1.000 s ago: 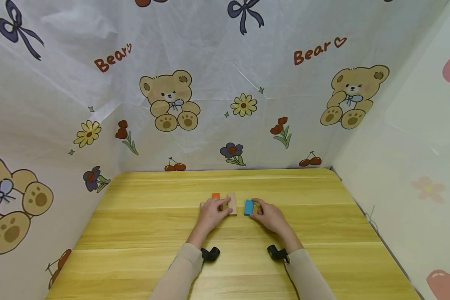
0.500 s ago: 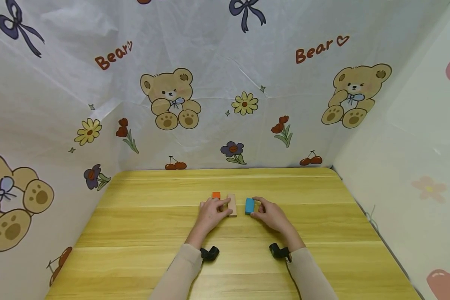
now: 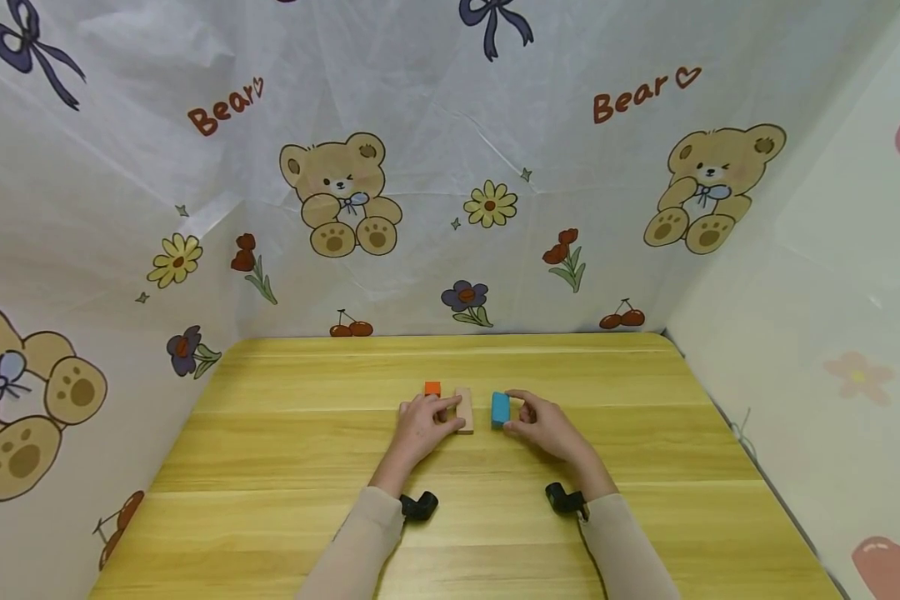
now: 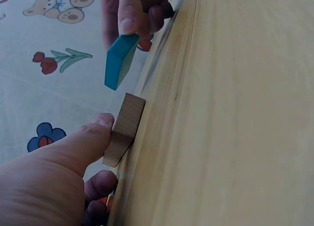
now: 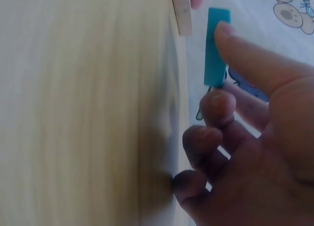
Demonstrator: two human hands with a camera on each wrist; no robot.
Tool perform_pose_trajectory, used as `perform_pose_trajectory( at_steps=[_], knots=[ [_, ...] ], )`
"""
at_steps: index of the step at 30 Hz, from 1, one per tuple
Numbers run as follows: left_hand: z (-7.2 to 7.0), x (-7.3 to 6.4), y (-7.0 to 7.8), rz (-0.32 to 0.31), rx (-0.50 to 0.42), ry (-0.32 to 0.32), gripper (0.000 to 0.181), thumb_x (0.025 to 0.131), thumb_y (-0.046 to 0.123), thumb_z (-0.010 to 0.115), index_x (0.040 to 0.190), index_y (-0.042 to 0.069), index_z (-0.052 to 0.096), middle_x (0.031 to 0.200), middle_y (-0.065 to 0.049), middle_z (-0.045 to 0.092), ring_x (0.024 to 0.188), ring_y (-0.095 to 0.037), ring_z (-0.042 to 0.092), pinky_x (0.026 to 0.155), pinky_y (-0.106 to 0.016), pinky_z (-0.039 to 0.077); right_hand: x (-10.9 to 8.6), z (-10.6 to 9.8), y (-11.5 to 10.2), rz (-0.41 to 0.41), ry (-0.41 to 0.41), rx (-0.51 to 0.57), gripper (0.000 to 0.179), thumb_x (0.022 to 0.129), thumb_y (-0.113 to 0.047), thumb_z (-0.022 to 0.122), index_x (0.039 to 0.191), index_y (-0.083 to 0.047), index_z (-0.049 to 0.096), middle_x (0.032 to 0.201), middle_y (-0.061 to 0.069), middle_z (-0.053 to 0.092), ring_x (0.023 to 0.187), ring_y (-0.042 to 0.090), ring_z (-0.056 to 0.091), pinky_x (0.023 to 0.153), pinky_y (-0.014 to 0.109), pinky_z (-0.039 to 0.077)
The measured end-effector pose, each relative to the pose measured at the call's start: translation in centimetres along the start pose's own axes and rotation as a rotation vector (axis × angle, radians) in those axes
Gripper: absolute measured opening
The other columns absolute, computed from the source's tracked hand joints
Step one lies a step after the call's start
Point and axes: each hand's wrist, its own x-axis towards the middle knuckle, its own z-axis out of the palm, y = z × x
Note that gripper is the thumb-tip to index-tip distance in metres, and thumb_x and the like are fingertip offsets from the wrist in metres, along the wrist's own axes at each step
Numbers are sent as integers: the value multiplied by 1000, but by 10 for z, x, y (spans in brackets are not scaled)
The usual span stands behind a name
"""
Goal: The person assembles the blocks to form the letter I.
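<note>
A plain wooden block (image 3: 464,412) lies on the table, and my left hand (image 3: 422,427) holds it between thumb and forefinger at its two ends. To its right, my right hand (image 3: 547,427) pinches a blue block (image 3: 500,410) the same way. Both wrist views show the blue block (image 5: 216,54) raised off the tabletop, with a gap between it and the wooden block (image 4: 126,123). The right hand's other fingers are loosely bent under it. An orange block (image 3: 432,387) shows just beyond my left knuckles, its near part hidden by the hand.
The wood-grain table (image 3: 465,517) runs back to a white cloth wall (image 3: 420,108) printed with bears and flowers. A second pale wall (image 3: 817,275) closes the right side. Black wrist cameras (image 3: 418,506) sit at both cuffs.
My right hand has lifted the blue block a little and tilted it, drifting slightly back and right. The left hand stays in place on the wooden block.
</note>
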Motion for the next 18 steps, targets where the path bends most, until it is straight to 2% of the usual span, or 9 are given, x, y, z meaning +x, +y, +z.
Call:
perform_pose_trajectory(
  at_steps=[6,18],
  knots=[
    [0,-1,1,-2,9,-3,46,94,41,81,136,25,75,81,8,59,77,-13,42,76,-36,22,-4,-3,-4,-30,-40,18,56,99,-27,78,150,-14,59,84,1,52,75,16,47,65,26,38],
    [1,0,-1,2,31,-2,47,94,44,80,137,26,74,81,8,59,76,-12,42,77,-34,24,-9,-9,-16,-77,-49,42,57,99,-28,77,151,-16,58,84,0,51,74,15,46,64,26,38]
  ],
)
